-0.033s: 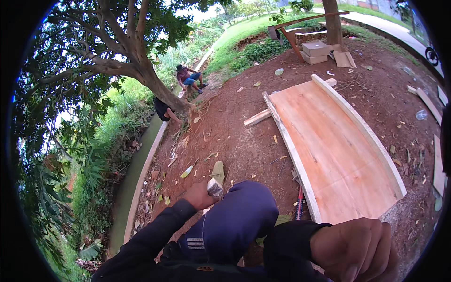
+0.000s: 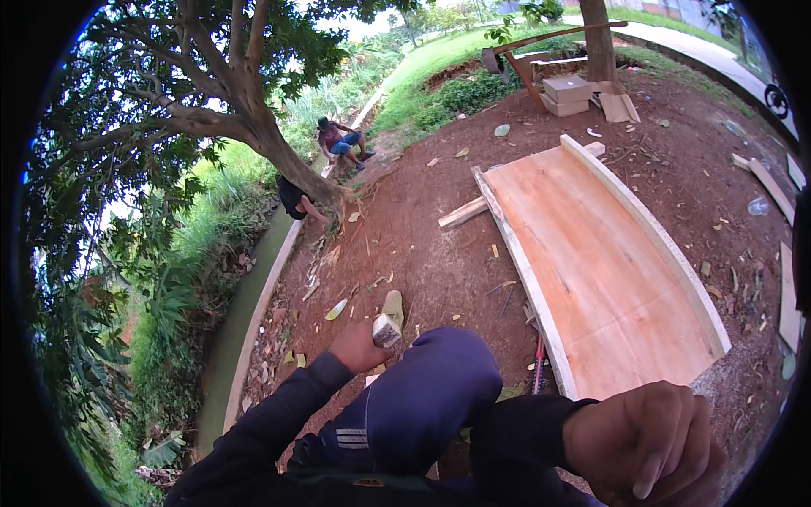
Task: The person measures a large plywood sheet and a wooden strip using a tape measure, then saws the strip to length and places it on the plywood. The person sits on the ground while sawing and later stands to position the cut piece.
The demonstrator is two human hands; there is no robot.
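My left hand [image 2: 356, 346] reaches past my knee [image 2: 431, 397], which is in dark blue trousers, and is closed around a small pale block [image 2: 387, 329] just above the red earth. My right hand [image 2: 646, 444] is at the lower right, close to the camera. Its fingers are curled into a fist and nothing shows inside it. Just beyond that hand lies a large pale wooden panel [image 2: 600, 262] with raised rails along both long sides, flat on the ground. A thin red-handled tool [image 2: 538, 365] lies on the dirt beside the panel's near left edge.
A short timber piece [image 2: 462, 213] sticks out from under the panel's far left. A tree [image 2: 287, 160] stands at the left by a concrete-edged ditch [image 2: 253, 313]. One person [image 2: 342, 139] sits beyond it and another [image 2: 293, 196] crouches at its base. Boxes [image 2: 566, 93] and planks [image 2: 773, 182] lie behind.
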